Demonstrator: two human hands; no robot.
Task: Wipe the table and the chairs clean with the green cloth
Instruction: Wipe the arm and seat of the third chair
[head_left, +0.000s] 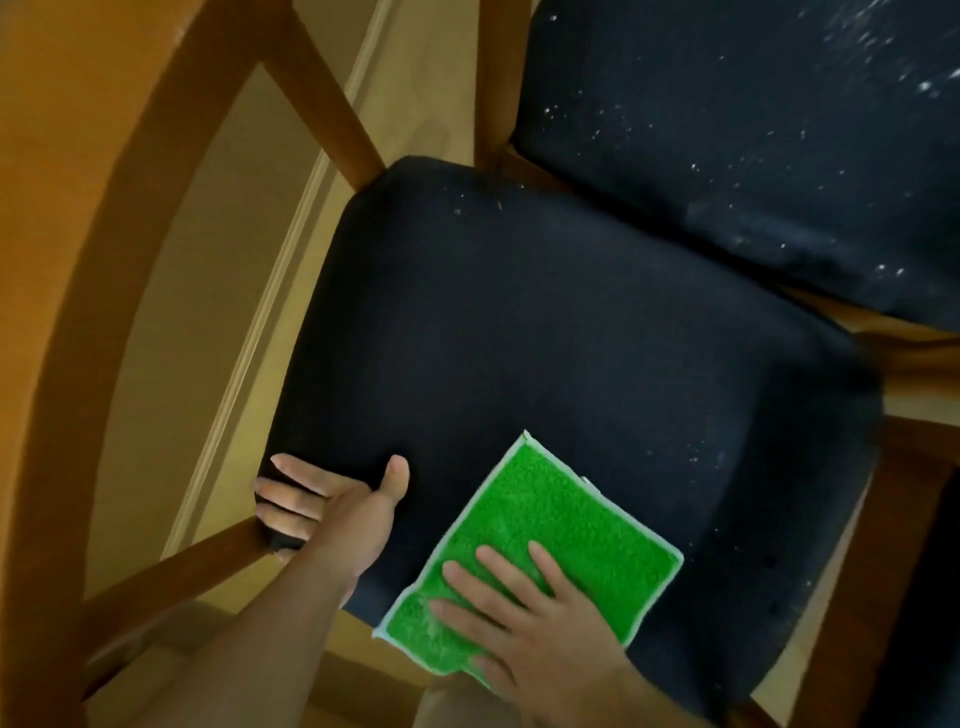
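Head view, green cloth (540, 551) flat under right hand (540, 639), on chair seat (545, 332)

Pale beige floor (218, 291) with a light skirting strip (291, 260) running diagonally across it.

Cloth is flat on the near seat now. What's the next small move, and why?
Probably sweep the green cloth with the right hand toward the seat's right edge: white specks show there, while the middle looks clean. The left hand grips the seat's left edge, steadying it.
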